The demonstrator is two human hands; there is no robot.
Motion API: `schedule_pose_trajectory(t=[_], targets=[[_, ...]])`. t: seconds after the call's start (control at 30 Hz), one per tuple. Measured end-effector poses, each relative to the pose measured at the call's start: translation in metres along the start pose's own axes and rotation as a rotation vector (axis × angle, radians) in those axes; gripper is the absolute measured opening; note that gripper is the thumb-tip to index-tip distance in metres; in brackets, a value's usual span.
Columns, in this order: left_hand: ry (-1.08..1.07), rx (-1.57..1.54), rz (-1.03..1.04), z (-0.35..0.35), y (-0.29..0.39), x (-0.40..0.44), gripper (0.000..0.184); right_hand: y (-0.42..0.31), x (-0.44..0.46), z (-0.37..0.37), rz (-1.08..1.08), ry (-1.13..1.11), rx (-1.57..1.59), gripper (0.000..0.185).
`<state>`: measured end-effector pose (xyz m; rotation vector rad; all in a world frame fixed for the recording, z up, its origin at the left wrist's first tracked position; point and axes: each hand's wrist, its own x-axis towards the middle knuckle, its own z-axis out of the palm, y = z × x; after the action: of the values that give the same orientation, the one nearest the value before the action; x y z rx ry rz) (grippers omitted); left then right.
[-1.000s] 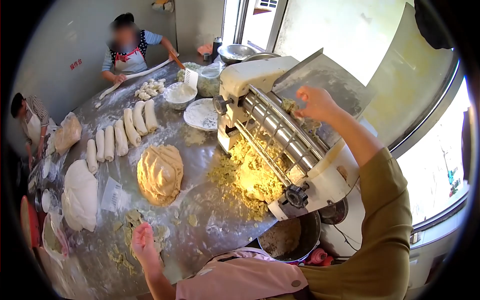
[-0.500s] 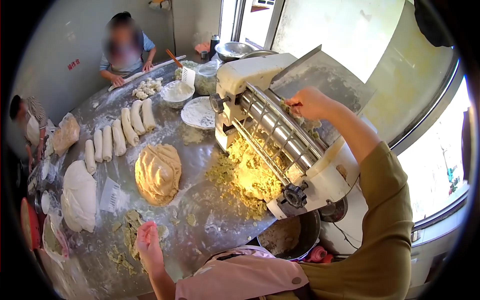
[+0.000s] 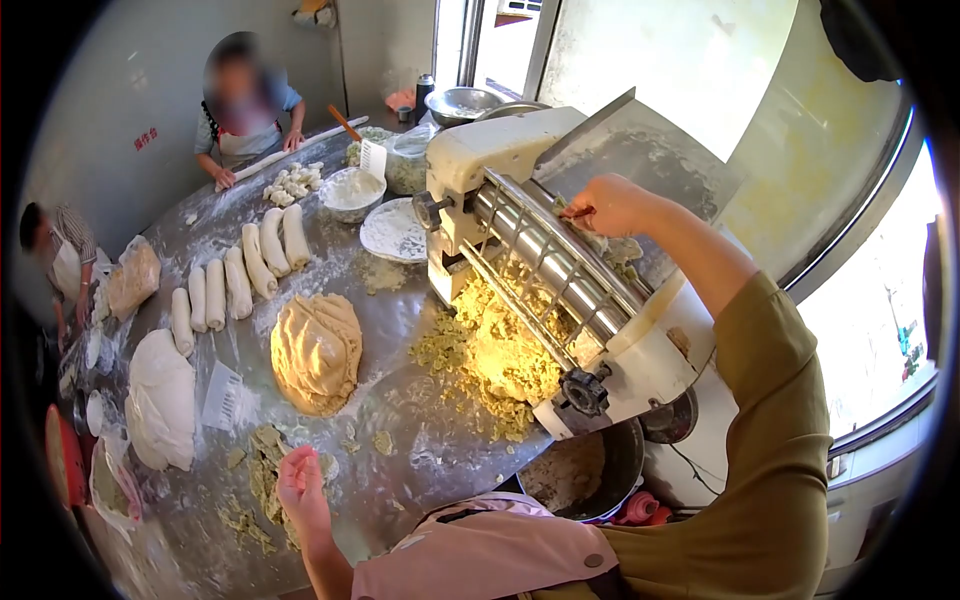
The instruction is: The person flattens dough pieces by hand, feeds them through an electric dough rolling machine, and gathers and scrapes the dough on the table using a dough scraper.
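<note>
My right hand reaches over the feed side of a dough roller machine, its fingers pinched beside the steel roller. What the fingertips hold, if anything, cannot be made out. Pieces of greenish dough lie under that hand on the machine's feed side. Crumbly yellow dough is heaped below the roller guard and spills onto the table. My left hand hovers at the near table edge, fingers curled in with nothing visible in them. Just left of it lies a strip of greenish dough.
On the floured metal table sit a tan dough mound, white dough, several dough rolls, a scraper and a flour bowl. A pot stands below. Two people work across the table.
My right hand has shifted slightly left along the roller's feed side. My left hand stays about where it was. The person at the back has moved the rolling stick a little.
</note>
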<state>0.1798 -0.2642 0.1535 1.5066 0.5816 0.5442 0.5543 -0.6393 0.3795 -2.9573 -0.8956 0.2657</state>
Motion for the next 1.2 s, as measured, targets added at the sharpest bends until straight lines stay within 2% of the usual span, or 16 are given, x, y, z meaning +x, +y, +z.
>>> schedule_pose_trajectory(t=[0.07, 0.17, 0.27, 0.37, 0.47, 0.57, 0.67, 0.77, 0.87, 0.97, 1.07, 1.2], targets=[[0.010, -0.001, -0.013, 0.000, 0.001, 0.000, 0.014, 0.007, -0.006, 0.005, -0.046, 0.080, 0.123, 0.023], [0.002, 0.005, -0.021, 0.002, 0.005, 0.000, 0.015, 0.009, -0.020, 0.013, 0.052, 0.311, 0.480, 0.025], [-0.009, 0.018, -0.019, 0.000, 0.006, 0.002, 0.015, 0.007, -0.040, -0.011, 0.086, 0.407, 0.364, 0.023], [-0.018, 0.026, -0.016, 0.001, 0.010, 0.003, 0.015, 0.032, -0.043, -0.021, 0.122, 0.091, -0.104, 0.031], [-0.036, 0.065, 0.003, 0.001, 0.003, 0.003, 0.015, 0.029, -0.053, -0.003, 0.205, -0.028, -0.242, 0.033], [-0.060, 0.078, 0.015, 0.003, 0.001, 0.003, 0.015, 0.016, -0.055, 0.000, 0.241, 0.046, -0.092, 0.023], [-0.074, 0.059, 0.007, 0.006, 0.000, 0.005, 0.015, 0.009, -0.048, -0.001, 0.130, 0.126, -0.028, 0.018], [-0.060, 0.038, -0.001, 0.009, 0.002, 0.005, 0.015, -0.001, -0.037, 0.002, 0.187, 0.170, 0.104, 0.014], [-0.049, 0.028, -0.002, 0.008, 0.001, 0.006, 0.014, 0.004, -0.029, 0.012, 0.087, 0.235, 0.170, 0.009], [-0.055, 0.030, 0.000, 0.006, -0.003, 0.006, 0.014, -0.003, -0.029, 0.005, 0.104, 0.059, 0.050, 0.011], [-0.063, 0.042, 0.014, 0.007, -0.002, 0.006, 0.014, -0.008, -0.036, -0.002, 0.130, 0.007, 0.071, 0.015], [-0.048, 0.043, 0.038, 0.008, 0.001, 0.006, 0.014, 0.004, -0.038, -0.004, 0.122, 0.102, 0.128, 0.023]])
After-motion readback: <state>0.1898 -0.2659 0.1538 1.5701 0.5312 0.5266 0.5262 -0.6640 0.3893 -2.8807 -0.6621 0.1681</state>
